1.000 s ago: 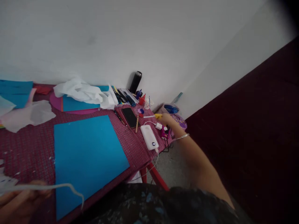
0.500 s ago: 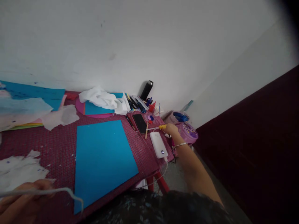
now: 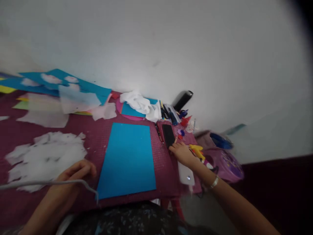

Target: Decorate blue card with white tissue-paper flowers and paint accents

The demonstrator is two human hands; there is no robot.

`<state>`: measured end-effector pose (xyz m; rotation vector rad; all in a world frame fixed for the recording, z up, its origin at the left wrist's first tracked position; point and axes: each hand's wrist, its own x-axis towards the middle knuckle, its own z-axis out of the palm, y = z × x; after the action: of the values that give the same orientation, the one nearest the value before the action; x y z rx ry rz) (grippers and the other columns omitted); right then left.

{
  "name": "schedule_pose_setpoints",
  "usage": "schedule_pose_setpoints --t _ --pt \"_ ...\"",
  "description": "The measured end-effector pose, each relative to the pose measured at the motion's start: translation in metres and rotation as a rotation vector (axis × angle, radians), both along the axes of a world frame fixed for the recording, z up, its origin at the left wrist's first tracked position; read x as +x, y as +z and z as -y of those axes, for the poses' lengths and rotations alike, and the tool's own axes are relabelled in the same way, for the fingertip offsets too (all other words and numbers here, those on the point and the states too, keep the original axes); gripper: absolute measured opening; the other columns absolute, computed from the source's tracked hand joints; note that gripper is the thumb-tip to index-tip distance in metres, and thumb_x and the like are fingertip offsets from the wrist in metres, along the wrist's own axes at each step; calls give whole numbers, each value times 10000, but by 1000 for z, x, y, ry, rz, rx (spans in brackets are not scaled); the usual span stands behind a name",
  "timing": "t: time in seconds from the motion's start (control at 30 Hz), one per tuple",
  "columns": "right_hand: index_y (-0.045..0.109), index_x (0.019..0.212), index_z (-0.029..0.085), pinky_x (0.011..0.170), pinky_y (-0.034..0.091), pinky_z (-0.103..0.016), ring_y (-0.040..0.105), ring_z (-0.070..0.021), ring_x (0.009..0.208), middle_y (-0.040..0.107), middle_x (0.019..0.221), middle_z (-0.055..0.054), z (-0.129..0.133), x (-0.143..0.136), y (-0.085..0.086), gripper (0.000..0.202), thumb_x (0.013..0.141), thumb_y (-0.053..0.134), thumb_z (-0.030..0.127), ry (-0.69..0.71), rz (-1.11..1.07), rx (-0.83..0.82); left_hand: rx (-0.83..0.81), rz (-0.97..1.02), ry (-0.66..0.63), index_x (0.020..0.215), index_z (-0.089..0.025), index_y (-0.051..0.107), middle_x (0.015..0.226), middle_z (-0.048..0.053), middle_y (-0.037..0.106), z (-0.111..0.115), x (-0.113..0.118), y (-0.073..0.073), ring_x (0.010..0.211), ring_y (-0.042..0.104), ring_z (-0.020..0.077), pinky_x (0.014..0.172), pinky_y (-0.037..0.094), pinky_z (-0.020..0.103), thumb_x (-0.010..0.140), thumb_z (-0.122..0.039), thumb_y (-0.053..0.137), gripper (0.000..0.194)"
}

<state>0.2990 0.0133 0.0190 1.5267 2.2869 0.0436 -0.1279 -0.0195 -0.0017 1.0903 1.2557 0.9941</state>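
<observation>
My left hand [image 3: 77,173] is over the table beside a heap of torn white paper [image 3: 53,151]. Its fingers are curled together, and anything between them is hidden. A pale cord [image 3: 49,182] passes in front of it. To its right lies a blue sheet [image 3: 128,160]. My right hand [image 3: 183,153] reaches down at the lower end of a black phone [image 3: 168,134]. Its fingers are drawn together at a small wooden stick [image 3: 176,140], mostly covered and blurred. Beside this hand lie a yellow glue gun [image 3: 197,151] and a white power bank [image 3: 186,174].
Crumpled white tissue [image 3: 137,101] lies at the back, near scissors [image 3: 165,112] and a black bottle [image 3: 183,100] by the wall. Coloured and translucent sheets [image 3: 44,111] cover the back left. A pink tub [image 3: 223,163] is beyond the right edge.
The view has swung left. My right hand has left the yellow glue gun and moved to the stick beside the phone. More of my left hand shows.
</observation>
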Motion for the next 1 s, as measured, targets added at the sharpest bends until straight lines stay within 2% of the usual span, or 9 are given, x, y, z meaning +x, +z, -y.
schedule_pose_setpoints --t 0.1,0.2,0.33,0.43,0.53,0.67,0.77,0.87,1.0 --pt "661 944 168 850 388 -395 635 -268 917 684 933 -111 -9 5 -10 214 923 449 145 83 62 1 -23 106 22 615 -185 579 643 -12 559 9 9 -2 625 506 139 591 443 251 817 -422 607 312" --pt "662 900 182 856 395 -408 636 -266 890 686 901 -104 -9 -1 -8 222 923 446 138 150 91 27 -14 117 24 638 -180 557 656 0 541 21 16 -14 630 496 141 596 439 260 833 -410 578 302" --pt "667 937 234 818 432 -408 645 -263 848 706 879 -83 7 -29 16 246 942 427 180 180 -120 160 149 -247 -75 758 -187 598 738 18 602 35 23 -31 713 547 168 677 467 287 872 -377 552 226" --pt "644 971 256 824 451 -407 662 -257 861 724 928 -80 19 -46 28 228 960 419 286 108 -418 371 363 -555 -276 947 -187 645 957 72 678 41 24 -31 897 594 207 846 478 348 911 -297 512 176" --pt "623 936 260 792 462 -426 665 -278 838 718 908 -99 20 -54 15 246 952 395 353 36 -538 395 461 -679 -423 1013 -183 642 1013 85 678 40 22 -26 950 594 207 888 473 344 946 -245 466 198" --pt "607 841 242 740 470 -425 665 -279 745 707 813 -97 14 -58 -14 314 946 369 418 0 -612 317 467 -692 -491 1019 -176 629 1008 78 663 36 17 -24 948 590 195 885 468 327 965 -241 459 189" --pt "597 790 229 688 477 -382 660 -261 720 695 797 -88 14 -58 -20 335 911 417 484 -132 -700 318 475 -644 -490 994 -170 625 978 72 660 35 17 -26 927 587 188 883 462 323 966 -225 460 176" --pt "605 771 227 620 480 -338 647 -247 692 679 750 -73 18 -58 -18 344 869 447 516 -394 -817 269 500 -597 -471 980 -168 629 948 68 659 34 13 -25 898 589 177 848 471 306 966 -211 467 168" --pt "654 792 216 639 510 -324 664 -253 729 705 740 -52 21 -62 -25 361 811 509 547 -670 -1009 129 624 -653 -279 978 -164 631 896 57 663 19 -13 -8 853 593 161 771 485 279 956 -179 488 146"
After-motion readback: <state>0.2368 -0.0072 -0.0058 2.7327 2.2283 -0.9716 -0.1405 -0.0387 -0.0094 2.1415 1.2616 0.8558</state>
